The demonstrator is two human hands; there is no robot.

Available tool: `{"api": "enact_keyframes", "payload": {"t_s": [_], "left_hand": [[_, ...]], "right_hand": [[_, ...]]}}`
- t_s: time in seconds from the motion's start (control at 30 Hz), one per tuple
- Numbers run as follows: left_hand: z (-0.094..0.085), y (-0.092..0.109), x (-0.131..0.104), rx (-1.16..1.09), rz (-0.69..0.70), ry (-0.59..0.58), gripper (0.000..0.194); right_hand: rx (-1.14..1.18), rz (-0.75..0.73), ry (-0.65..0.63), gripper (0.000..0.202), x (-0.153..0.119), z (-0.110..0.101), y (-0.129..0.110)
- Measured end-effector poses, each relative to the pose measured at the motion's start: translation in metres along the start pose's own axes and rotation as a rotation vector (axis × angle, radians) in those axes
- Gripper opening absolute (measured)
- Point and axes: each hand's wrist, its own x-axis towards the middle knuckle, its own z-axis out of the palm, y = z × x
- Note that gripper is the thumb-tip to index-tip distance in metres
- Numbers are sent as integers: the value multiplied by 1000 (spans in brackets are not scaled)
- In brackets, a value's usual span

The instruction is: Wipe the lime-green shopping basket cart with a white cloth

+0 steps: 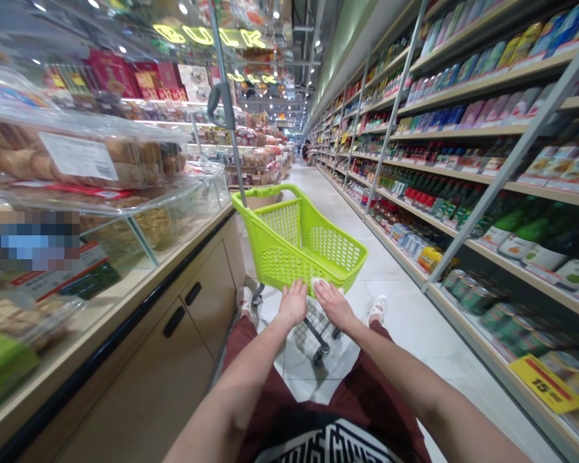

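A bright green shopping basket cart [313, 241] with perforated sides stands in the aisle in front of me, its basket with nothing visible inside. My left hand [294, 302] lies against the near lower side of the basket, fingers stretched out, holding nothing that I can see. Just to its right, my right hand [335, 304] presses a small white wad [316, 283], like a cloth or tissue, to the basket's side with its fingertips. Below the basket, a dark caster wheel [320, 352] shows. A grey pole [236, 161] with a hooked grip rises at the cart's back left corner.
A glass-edged counter [145, 241] with packaged baked goods [101, 154] flanks me on the left. Tall shelves [463, 180] of cans and bottles line the right. Between them a pale tiled floor [302, 183] runs back to a distant person [305, 151].
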Motion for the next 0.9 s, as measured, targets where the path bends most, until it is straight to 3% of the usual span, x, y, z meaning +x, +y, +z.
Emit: {"api": "enact_keyframes", "payload": {"t_s": [0.13,0.33,0.4,0.57,0.67,0.9], "left_hand": [[-5,-2,2,12,-20,-4,59],[-7,2,0,18,11,-14,59],[-7,1,0,17,16,-12,59],[-16,-1,7,33,-1,-16,62],[-22,2,10,60,25,11,61],[-22,2,9,99,90,37,61]], "right_hand": [[-55,27,50,41,24,-13,16],[-44,-12,-58,38,-15,12,1],[-22,-17,-73,38,-20,12,-2],[-18,3,18,41,16,-13,14],[-33,45,42,42,31,-15,22],[-36,84,-2,43,-5,12,3]]}}
